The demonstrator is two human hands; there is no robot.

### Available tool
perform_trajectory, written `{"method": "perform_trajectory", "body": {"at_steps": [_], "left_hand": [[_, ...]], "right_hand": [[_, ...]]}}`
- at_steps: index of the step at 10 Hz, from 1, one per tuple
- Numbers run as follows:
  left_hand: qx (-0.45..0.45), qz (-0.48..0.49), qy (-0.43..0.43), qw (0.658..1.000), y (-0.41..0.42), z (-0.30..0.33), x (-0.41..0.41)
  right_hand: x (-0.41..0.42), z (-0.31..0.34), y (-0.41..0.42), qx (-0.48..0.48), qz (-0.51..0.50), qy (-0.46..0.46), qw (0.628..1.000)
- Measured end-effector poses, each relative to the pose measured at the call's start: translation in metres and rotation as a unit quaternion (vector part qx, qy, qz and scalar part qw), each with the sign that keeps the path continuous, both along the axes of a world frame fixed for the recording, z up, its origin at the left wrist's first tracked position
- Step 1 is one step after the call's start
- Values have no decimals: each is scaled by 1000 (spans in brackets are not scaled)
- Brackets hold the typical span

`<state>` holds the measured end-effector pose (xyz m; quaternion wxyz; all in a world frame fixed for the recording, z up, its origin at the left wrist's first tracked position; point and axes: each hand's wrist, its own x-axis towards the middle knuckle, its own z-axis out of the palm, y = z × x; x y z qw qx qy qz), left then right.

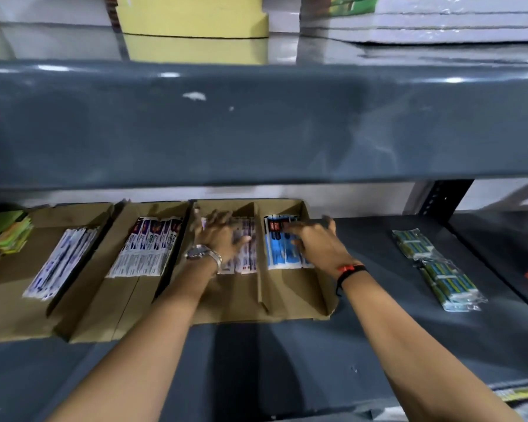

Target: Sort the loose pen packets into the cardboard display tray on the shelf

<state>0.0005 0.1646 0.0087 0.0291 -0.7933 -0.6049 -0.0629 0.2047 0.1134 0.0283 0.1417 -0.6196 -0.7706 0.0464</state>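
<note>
the left hand (223, 239), fingers spread, lies flat on the white-and-purple pen packets (246, 257) in the brown cardboard display tray (287, 309). the right hand (314, 245), fingers spread, presses the blue packets (279, 254) in the rightmost compartment. the green bundle (436, 269) remains loose, well right. advice: square stacks before fetching it.

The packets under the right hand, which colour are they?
Mostly bright blue packets, with dark and red tops; head view.

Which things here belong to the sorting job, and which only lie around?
Job: cardboard display tray; blue pen packets; white pen packets; green pen packets; left hand; right hand.

Lying about: yellow stack; coloured paper pile.
</note>
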Motion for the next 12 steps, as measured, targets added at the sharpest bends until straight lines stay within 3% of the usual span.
{"method": "perform_trajectory", "body": {"at_steps": [1,2,3,4,5,8,10,12], "left_hand": [[-37,6,28,999,-4,-6,-28],[-64,-14,32,997,-11,-19,-39],[-101,-28,64,992,-11,-30,-46],[-91,-55,67,992,-9,-35,-45],[-82,-67,74,992,-9,-36,-44],[-105,-76,80,988,-8,-29,-40],[-101,-73,72,990,-12,-27,-39],[-66,-62,75,993,-26,-16,-33]], "right_hand": [[-33,5,2,9,23,8,1000],[-64,0,2,-46,72,4,996],[-85,-6,3,-108,98,-52,988],[-100,-9,8,-110,89,-155,978],[-109,-14,12,-93,71,-196,974],[-110,-22,15,-94,63,-151,982],[-106,-19,12,-109,70,-174,976],[-104,-10,-3,-90,65,-109,988]]}}
